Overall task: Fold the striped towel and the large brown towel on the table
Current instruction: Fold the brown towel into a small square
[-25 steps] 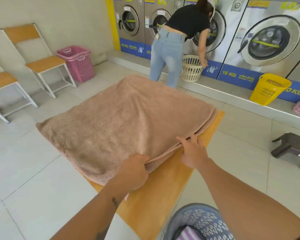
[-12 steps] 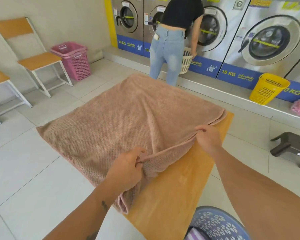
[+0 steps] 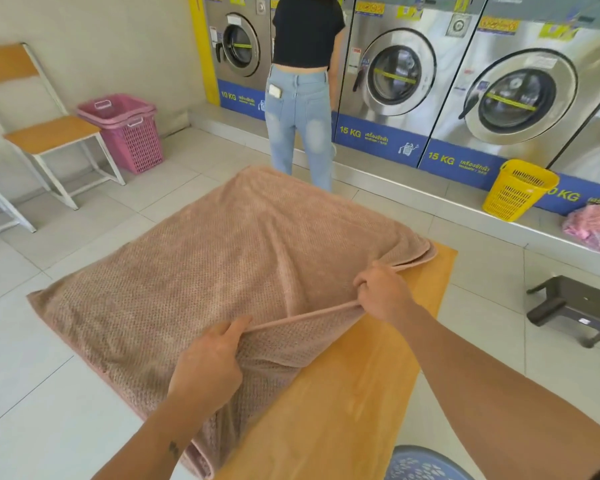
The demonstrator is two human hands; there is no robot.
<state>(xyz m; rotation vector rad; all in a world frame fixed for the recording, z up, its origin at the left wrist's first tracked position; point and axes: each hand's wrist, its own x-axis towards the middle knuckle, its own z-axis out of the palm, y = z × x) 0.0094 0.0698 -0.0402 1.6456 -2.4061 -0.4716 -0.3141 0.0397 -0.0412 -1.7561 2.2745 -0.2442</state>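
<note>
The large brown towel (image 3: 194,271) lies doubled over the wooden bench (image 3: 343,410), covering all but the bench's right strip. The left grip (image 3: 208,362) pinches the top layer's near hem between thumb and curled fingers. The right grip (image 3: 383,292) pinches the same hem farther along, and the hem is lifted in a taut ridge off the layer beneath. A blue basket (image 3: 423,465) shows at the bottom edge.

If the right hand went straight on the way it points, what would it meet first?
The large brown towel: the right hand grips its near edge and points leftward across it, so it would likely push into the raised cloth just ahead. Nothing else shows in that line on the towel.
</note>
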